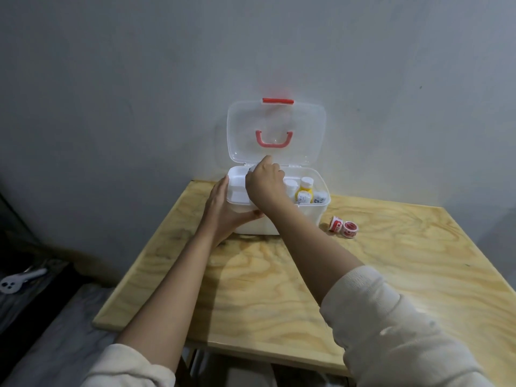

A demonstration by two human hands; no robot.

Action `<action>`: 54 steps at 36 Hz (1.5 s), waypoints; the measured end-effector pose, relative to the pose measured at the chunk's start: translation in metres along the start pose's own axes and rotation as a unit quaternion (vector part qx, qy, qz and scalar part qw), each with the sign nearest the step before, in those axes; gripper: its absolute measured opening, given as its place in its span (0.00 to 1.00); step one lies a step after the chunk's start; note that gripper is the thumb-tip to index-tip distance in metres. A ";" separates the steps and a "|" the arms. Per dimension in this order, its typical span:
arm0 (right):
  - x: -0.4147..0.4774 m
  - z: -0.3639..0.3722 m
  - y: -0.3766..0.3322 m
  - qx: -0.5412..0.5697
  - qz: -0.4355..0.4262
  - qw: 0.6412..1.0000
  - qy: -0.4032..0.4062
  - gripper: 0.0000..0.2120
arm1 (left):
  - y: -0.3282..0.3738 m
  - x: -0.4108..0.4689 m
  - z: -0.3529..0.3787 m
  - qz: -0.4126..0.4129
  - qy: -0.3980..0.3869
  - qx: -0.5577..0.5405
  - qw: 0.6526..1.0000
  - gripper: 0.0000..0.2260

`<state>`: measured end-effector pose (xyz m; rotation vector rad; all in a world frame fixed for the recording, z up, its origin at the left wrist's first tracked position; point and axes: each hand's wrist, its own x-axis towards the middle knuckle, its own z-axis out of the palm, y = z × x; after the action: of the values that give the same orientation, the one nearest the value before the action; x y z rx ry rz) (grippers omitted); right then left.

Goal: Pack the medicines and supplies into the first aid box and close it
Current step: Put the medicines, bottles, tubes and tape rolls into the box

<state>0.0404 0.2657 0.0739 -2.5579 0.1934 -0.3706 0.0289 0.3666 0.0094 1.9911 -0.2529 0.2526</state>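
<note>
Head view, and the box (279, 216) sits at the table's (363, 275) far edge, hard against the wall (111, 79), lid (276, 132) standing upright on its rear hinge with the red latch (277, 101) on top. Bottles (305, 189) stand packed in the right half; a white tray (237, 188) fills the left half.

Right hand (265, 185) is over the back-left of the box, fingers pinched down around something small and pale at the tray's rear rim; what it is, I cannot tell, it's nearly all hidden. Left hand (223, 210) is wrapped flat on the box's left wall and front corner, steadying it, thumb on the tray rim.

Two tape rolls (343, 226) are not yet packed, lying just beside the box's right front corner, touching each other. They lie to the right of both hands, so the right hand looks the natural one to fetch them: draw back from the tray, swing right and down.

Room? Plenty of bare tabletop in front and to the right; none behind. The lid must swing forward and down toward the person, so both hands need to be clear of the rim first, and the bottle caps look tall, which might foul the closing.
</note>
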 end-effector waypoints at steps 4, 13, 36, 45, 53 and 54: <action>-0.003 -0.001 0.000 -0.001 -0.008 1.000 -0.004 0.06 | -0.003 0.001 0.000 -0.001 -0.001 0.008 1.000 0.45; -0.001 0.003 0.007 0.002 -0.014 1.000 0.007 0.12 | -0.002 0.000 0.001 -0.014 -0.005 0.020 1.000 0.49; -0.001 -0.008 0.025 0.076 -0.112 0.989 -0.057 0.11 | -0.006 0.001 -0.001 -0.028 -0.008 -0.007 1.000 0.49; -0.003 -0.009 0.028 0.056 -0.129 0.988 -0.071 0.09 | -0.005 0.003 -0.004 0.012 -0.029 -0.030 0.999 0.36; -0.005 -0.008 0.030 0.054 -0.142 0.987 -0.060 0.11 | -0.007 0.006 -0.007 -0.007 -0.075 -0.068 0.995 0.38; -0.005 -0.008 0.030 0.055 -0.140 0.987 -0.060 0.11 | -0.007 0.006 -0.007 -0.005 -0.081 -0.073 0.994 0.37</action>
<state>0.0313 0.2378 0.0635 -2.4916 -0.2273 -0.3191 0.0364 0.3757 0.0079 1.8700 -0.3538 0.0636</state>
